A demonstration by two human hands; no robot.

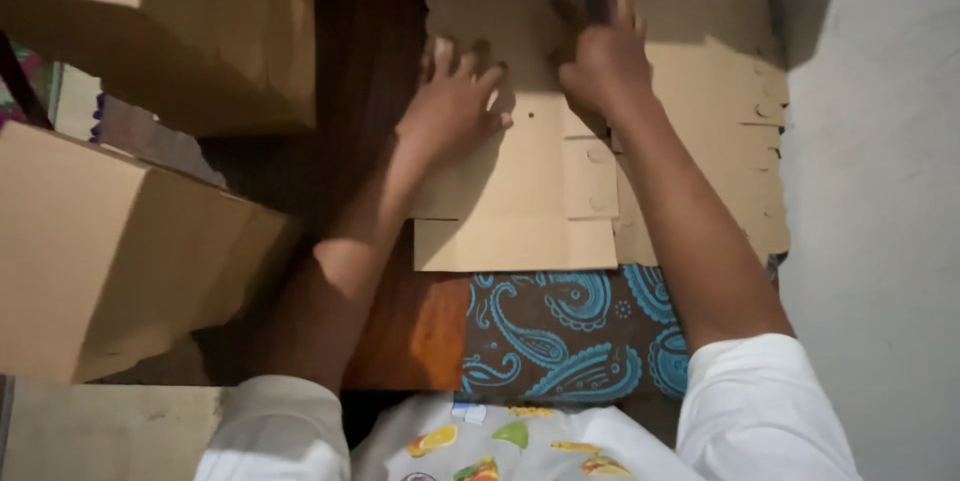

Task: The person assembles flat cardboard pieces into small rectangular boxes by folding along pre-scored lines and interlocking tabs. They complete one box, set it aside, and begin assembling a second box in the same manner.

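Note:
A flat die-cut cardboard sheet (520, 191) with tabs and small holes lies on a patterned cloth in front of me. More flat sheets (720, 111) are stacked beneath it to the right. My left hand (452, 106) presses flat on the sheet's left part, fingers spread. My right hand (605, 56) rests on the upper middle of the sheet, fingers curled down onto the cardboard; whether it pinches a flap is hidden.
Two large closed cardboard boxes stand at the left, one at the top (190, 21) and one lower (110, 251). A white wall (880, 201) runs along the right. The blue paisley cloth (560, 331) covers the surface near me.

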